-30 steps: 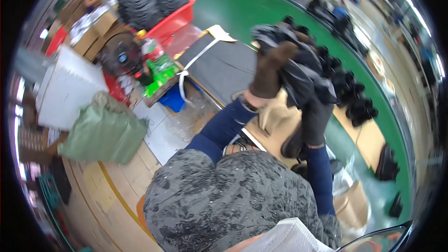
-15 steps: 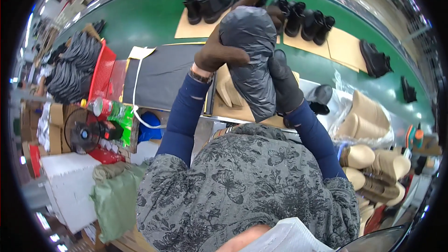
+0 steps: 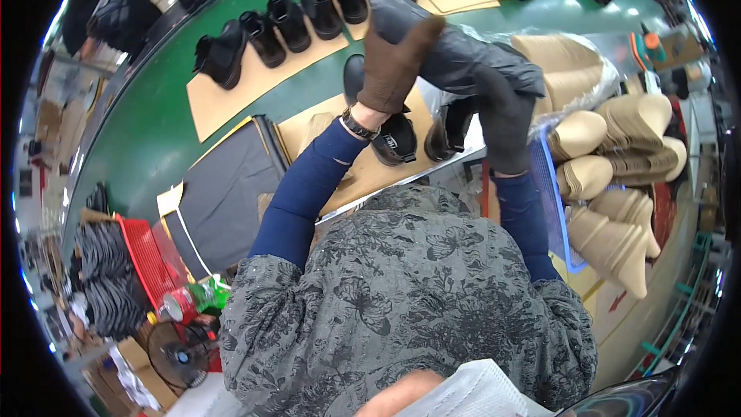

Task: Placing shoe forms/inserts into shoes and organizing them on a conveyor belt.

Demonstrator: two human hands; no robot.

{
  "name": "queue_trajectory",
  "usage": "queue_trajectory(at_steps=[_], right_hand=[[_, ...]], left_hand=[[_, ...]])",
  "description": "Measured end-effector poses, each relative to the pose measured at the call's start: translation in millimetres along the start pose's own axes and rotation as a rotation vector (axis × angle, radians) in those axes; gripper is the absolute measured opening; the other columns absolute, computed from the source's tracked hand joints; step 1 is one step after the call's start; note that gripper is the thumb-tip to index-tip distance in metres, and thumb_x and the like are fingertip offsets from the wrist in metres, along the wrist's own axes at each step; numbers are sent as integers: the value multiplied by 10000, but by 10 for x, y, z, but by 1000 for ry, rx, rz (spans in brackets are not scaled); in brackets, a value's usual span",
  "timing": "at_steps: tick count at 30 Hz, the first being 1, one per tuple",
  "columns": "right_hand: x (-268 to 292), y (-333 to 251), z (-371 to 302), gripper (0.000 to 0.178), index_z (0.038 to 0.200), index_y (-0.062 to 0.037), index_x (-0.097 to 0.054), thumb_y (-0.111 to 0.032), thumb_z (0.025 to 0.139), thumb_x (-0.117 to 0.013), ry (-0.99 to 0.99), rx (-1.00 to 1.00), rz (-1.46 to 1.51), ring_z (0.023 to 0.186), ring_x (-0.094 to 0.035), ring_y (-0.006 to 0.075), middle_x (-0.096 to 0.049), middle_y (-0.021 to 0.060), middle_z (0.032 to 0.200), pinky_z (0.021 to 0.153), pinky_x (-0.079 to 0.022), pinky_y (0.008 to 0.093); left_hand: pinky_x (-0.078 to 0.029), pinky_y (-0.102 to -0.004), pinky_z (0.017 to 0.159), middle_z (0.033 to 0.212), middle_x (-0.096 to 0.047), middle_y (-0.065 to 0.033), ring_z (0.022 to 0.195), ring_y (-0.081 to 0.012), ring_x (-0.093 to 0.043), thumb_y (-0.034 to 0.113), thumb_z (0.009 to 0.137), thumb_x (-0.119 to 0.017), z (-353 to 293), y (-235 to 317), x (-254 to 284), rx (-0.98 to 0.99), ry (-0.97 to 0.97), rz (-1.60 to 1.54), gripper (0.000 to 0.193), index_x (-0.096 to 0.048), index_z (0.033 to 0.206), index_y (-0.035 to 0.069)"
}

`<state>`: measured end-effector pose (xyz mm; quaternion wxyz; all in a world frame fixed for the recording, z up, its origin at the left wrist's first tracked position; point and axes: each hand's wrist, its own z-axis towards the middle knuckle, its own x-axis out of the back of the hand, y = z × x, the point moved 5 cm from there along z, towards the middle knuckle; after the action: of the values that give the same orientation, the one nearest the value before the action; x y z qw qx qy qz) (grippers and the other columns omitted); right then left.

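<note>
A shoe-shaped bundle in shiny black plastic (image 3: 455,58) is held up slantwise between my two hands, above the near work board. My left hand (image 3: 397,62), in a brown knitted glove, is closed around its left part, with the thumb laid across it. My right hand (image 3: 505,123), in a dark grey glove, grips its right end. Whatever the plastic covers is hidden. Just below the bundle, a black shoe (image 3: 395,141) and another black shoe (image 3: 449,130) stand on a tan board (image 3: 340,193), partly covered by my hands.
Black shoes (image 3: 289,23) stand in a row on cardboard sheets along the green conveyor (image 3: 162,108). A dark sheet stack (image 3: 220,193) lies at left, beside a red basket (image 3: 147,259). Tan insole stacks (image 3: 610,228) and a blue basket (image 3: 559,208) are at right.
My view and body have turned right. The black bundle has gone from upright to slanting across toward the right, still held in both hands.
</note>
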<state>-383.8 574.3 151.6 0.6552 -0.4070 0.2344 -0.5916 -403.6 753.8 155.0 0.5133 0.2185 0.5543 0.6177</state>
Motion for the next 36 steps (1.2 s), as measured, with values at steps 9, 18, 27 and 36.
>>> queue_trajectory(at_steps=[9,18,27,36], right_hand=[[1319,312,-315,246,1086,-7,-597,-110,863,-600,201,-384,240,997,-605,220,-627,125,1075,887,-485,356],[1553,736,-603,243,1071,-39,-590,-209,899,-567,304,-859,879,951,-632,246,-645,126,1035,875,-503,362],[1440,856,-700,171,967,-72,-627,-219,908,-562,209,-1154,884,867,-645,196,-670,83,935,810,-529,333],[1684,1098,-480,265,952,-21,-625,-274,878,-596,246,-1218,755,822,-655,225,-672,112,897,789,-537,339]], left_hand=[[-515,-397,666,1014,-577,-35,819,-264,-629,155,725,-628,-484,-1127,-642,-743,-1394,1122,212,-664,934,154],[-487,-364,749,870,-623,-66,861,-251,-597,204,723,-620,-520,-1380,-880,-805,-1332,1097,139,-692,728,85],[-477,-358,761,906,-580,-69,921,-243,-566,132,691,-634,-531,-1305,-859,-806,-1193,1036,89,-668,721,55],[-463,-395,819,1022,-559,-129,962,-316,-543,41,735,-531,-886,-1398,-1057,-595,-1230,1070,307,-606,1030,81]])
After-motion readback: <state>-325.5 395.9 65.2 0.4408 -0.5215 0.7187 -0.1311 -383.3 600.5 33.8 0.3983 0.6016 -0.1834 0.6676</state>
